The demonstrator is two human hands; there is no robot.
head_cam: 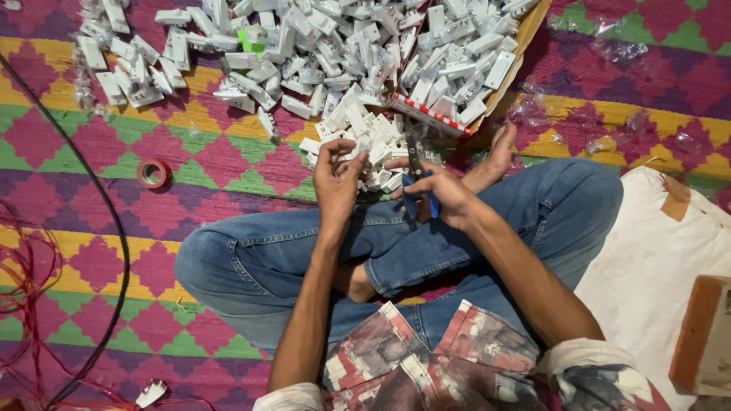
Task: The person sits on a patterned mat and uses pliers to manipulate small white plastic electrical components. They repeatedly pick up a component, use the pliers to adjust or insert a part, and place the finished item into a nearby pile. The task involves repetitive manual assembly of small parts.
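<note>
Right hand (449, 196): closed around blue-handled metal pliers (416, 176).
Left hand (336, 183): fingertips pinching small white plastic piece (352, 156).
Nearby: heap of white moulded plastic parts (304, 53), woven patterned mat (190, 152).

From the head view I see my left hand (335, 179) pinching a small white plastic part (358, 154) while my right hand (445, 196) grips blue-handled pliers (416, 183), above crossed jeans, a heap of white parts (304, 53) and a cardboard box (525, 46) on the patterned mat (198, 152).
</note>
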